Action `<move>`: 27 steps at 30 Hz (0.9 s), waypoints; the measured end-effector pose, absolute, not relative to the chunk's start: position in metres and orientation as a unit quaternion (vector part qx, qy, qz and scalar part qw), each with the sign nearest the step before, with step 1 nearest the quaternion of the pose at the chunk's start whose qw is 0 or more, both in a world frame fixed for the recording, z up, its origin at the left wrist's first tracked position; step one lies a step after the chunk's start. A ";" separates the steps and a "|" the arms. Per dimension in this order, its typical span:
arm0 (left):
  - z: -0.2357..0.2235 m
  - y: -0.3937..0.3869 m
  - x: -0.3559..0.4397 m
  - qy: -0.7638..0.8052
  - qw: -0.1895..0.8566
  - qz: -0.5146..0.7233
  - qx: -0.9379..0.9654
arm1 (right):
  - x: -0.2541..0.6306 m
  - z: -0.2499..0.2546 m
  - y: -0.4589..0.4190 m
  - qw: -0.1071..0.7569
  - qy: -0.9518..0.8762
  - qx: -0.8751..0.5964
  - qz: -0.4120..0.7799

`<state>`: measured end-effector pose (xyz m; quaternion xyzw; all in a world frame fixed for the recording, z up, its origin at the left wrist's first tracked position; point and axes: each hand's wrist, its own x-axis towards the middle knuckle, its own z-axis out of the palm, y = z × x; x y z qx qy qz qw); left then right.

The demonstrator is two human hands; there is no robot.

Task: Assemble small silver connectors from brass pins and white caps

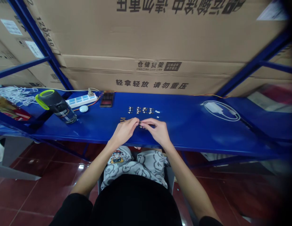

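My left hand (124, 131) and my right hand (158, 130) meet over the front of the blue shelf board, each with thumb and fingertips pinched. Between them is a small screw-like part (140, 122), mostly hidden by the fingers. A small white-and-dark piece (141, 126) shows just under the fingertips. Beyond the hands, several small screw-like parts with white ends (138, 110) lie in short rows. Loose white bits (157, 111) are at their right. Some brass-coloured screw-like pieces (122, 119) lie just behind my left hand.
On the left of the blue shelf board (183, 116) are a dark bottle (58, 106), a power strip (81, 100), a white oval object (84, 108) and a dark box (107, 99). A white charger with cable (216, 109) lies right. Cardboard (146, 37) stands behind; blue posts (251, 62) flank it.
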<state>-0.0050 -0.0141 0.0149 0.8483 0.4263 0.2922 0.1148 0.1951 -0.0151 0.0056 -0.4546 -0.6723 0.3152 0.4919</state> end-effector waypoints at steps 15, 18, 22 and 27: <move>0.011 -0.009 -0.009 0.365 0.236 0.344 0.832 | 0.196 0.009 -0.016 0.486 -0.714 -0.430 0.262; 0.011 -0.009 -0.010 0.355 0.245 0.346 0.833 | 0.196 0.008 -0.014 0.483 -0.735 -0.421 0.224; 0.010 -0.009 -0.011 0.357 0.252 0.337 0.834 | 0.197 0.006 -0.012 0.456 -0.747 -0.422 0.234; 0.011 -0.011 -0.011 0.367 0.256 0.331 0.831 | 0.198 0.006 -0.011 0.447 -0.741 -0.439 0.243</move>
